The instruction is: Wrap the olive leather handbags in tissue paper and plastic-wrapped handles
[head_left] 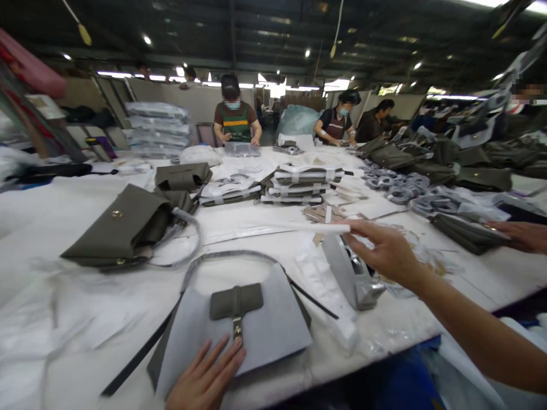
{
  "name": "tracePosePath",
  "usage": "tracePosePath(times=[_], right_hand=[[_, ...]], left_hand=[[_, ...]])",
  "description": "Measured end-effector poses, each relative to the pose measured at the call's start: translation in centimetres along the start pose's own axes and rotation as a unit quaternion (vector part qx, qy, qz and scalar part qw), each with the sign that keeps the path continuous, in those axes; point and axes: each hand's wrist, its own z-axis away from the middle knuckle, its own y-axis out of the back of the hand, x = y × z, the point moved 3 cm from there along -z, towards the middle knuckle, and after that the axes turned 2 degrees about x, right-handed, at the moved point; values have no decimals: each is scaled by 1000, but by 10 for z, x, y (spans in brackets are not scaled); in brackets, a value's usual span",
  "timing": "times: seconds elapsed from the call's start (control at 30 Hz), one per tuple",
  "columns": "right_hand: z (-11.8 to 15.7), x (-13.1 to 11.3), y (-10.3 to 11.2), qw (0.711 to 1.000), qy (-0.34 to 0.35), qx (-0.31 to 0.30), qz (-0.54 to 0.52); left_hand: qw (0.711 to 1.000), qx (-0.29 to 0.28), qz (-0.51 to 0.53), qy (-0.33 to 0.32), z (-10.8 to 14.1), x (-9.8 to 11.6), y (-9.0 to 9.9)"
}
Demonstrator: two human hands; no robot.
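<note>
My left hand (pixel 209 370) lies with fingers outstretched on the lower front of an olive handbag (pixel 160 353), fingertips near its metal clasp (pixel 237 330). A grey-white protective sheet (pixel 273 330) covers much of the bag's front, and a small olive flap (pixel 236 301) sits over it. The wrapped handle (pixel 231 254) arches behind the bag. My right hand (pixel 380 250) is raised above a tape dispenser (pixel 352 273), pinching the end of a thin white sheet (pixel 333 228) seen nearly edge-on. Beside the dispenser lies crumpled white wrapping (pixel 327 285).
Another olive handbag (pixel 123 222) lies at left. Flat wrapped bags (pixel 299 185) are stacked mid-table. Wrapped coils (pixel 397 185) and an olive bag pile (pixel 453 159) fill the right. A co-worker's hand (pixel 523 234) touches a bag there. Masked people (pixel 237 122) work across the table.
</note>
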Motion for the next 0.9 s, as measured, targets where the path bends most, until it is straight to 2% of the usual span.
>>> tracePosePath(times=[0.07,0.17,0.23,0.27,0.33,0.4,0.47,0.57,0.63,0.73,0.8,0.9], right_hand=[[24,-39,-32,987,76,-113,-90],[53,-77,-70,934,176,-272,-153],[60,-89,-83,909,193,-344,-134],[59,-93,-88,907,181,-364,-115],[52,-100,-97,918,137,-364,-73],[47,-109,-109,936,110,-332,-36],[47,-117,-128,940,121,-320,-11],[56,-122,-152,925,160,-344,22],[59,-126,-154,924,182,-333,32],[64,-139,-145,920,232,-316,5],[69,-149,-142,908,261,-328,-2],[78,-154,-149,894,266,-360,22]], left_hand=[[999,7,33,27,-3,2,10],[996,14,67,50,-8,6,17],[995,10,80,56,-9,7,17],[995,5,84,58,-9,8,16],[994,-5,91,63,-7,9,15],[993,-9,98,68,-5,9,14],[992,-6,105,68,-5,9,16],[992,1,108,63,-7,8,18],[992,7,108,64,-7,8,19],[990,15,120,78,-7,9,17],[986,16,136,98,-5,10,16],[981,3,154,120,-4,11,15]])
